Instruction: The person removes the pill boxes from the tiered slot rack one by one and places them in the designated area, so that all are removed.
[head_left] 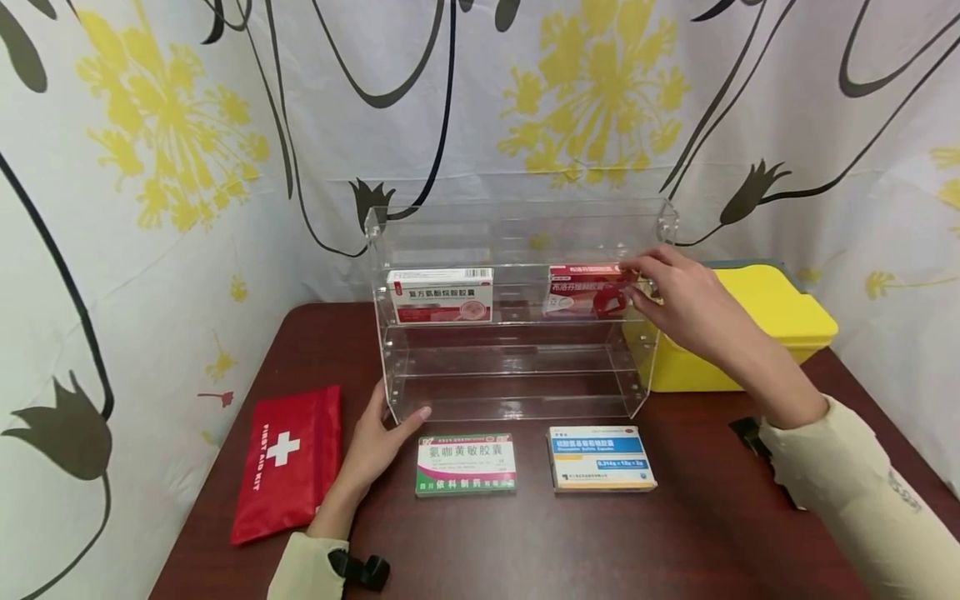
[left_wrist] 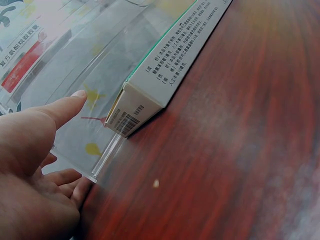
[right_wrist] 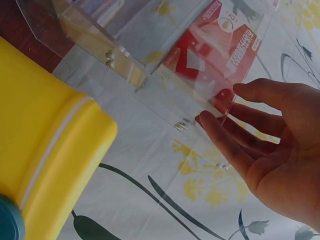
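My right hand [head_left: 678, 302] is raised at the right end of the clear acrylic rack [head_left: 517, 312], fingers [right_wrist: 235, 150] loosely straight and a little spread, their tips at the front edge of the upper shelf just beside the red medicine box [head_left: 588, 290]; from the wrist view the fingers hold nothing, and I cannot tell whether they touch the box itself or only the plastic. That box stands upright on the upper shelf at its right end, and a white and red box [head_left: 441, 294] stands on the same shelf at the left end. My left hand [head_left: 378, 442] lies low on the dark reddish wooden table [head_left: 697, 533], palm in, fingers straight against the rack's lower left corner, thumb pointing toward the green and white box [head_left: 467, 463]. That flat carton lies on the table in front of the rack, with a blue and white box [head_left: 602, 457] to its right. The rack is glossy, see-through and hard-edged, and its lower shelf holds nothing.
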